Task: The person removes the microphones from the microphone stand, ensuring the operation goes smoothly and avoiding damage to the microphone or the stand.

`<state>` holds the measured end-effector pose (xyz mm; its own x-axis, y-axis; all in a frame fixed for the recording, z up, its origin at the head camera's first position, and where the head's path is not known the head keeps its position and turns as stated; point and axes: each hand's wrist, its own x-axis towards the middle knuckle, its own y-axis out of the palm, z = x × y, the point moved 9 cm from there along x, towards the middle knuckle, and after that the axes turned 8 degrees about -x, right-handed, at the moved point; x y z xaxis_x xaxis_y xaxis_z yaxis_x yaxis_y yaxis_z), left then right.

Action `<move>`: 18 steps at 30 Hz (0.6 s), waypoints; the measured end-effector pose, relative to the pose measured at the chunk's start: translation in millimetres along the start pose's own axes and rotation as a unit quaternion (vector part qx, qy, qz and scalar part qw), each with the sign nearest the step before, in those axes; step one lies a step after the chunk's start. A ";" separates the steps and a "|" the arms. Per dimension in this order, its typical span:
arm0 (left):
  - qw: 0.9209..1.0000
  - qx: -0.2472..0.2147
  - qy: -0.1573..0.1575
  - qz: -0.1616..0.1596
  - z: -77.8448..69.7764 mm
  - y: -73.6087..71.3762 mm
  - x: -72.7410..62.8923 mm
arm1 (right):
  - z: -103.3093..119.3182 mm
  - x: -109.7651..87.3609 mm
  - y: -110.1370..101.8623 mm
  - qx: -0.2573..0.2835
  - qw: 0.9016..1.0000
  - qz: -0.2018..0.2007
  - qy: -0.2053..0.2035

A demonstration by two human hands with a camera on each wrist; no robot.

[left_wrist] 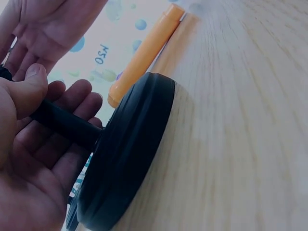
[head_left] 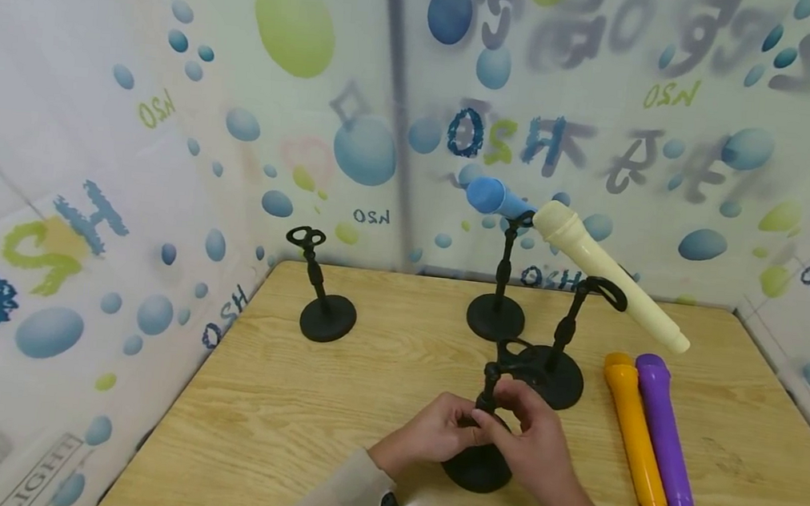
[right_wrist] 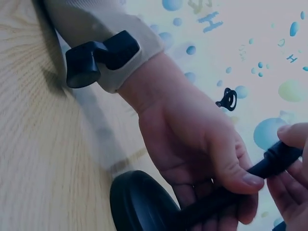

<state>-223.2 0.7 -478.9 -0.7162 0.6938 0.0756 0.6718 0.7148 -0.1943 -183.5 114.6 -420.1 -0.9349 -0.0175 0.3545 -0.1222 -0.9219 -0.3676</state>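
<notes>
A small black microphone stand is at the front of the table, upright on its round base. My left hand grips its pole, thumb on one side and fingers behind, as the left wrist view shows. Higher up, my right hand pinches the stand's upper part between thumb and fingers, just under the clip. The right wrist view shows the left hand around the pole, with part of the right hand at the edge. Just behind stands another black stand, bearing a cream toy microphone.
Further back, a stand bears a blue microphone. A bare stand is at the back left. Orange and purple microphones lie side by side on the right. Printed sheets hang behind the wooden table.
</notes>
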 end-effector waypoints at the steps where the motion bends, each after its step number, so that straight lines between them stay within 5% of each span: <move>1: 1.000 -0.001 -0.001 -0.001 0.3 0.1 -0.1 | -0.8 -0.2 -0.5 0.003 1.000 0.004 -0.003; 13: 1.000 -0.011 -0.005 -0.003 1.8 1.2 1.4 | 8.4 -5.3 2.7 0.029 0.990 0.073 -0.121; 18: 1.000 -0.015 -0.001 0.002 -0.2 2.2 1.5 | 9.9 -5.8 4.3 0.055 0.988 0.075 -0.122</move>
<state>-222.7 3.3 -479.1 -0.7135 0.6969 0.0719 0.6807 0.7138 -0.1646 -175.2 106.9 -415.2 -0.8304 -0.2369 0.5042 0.0606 -0.9381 -0.3410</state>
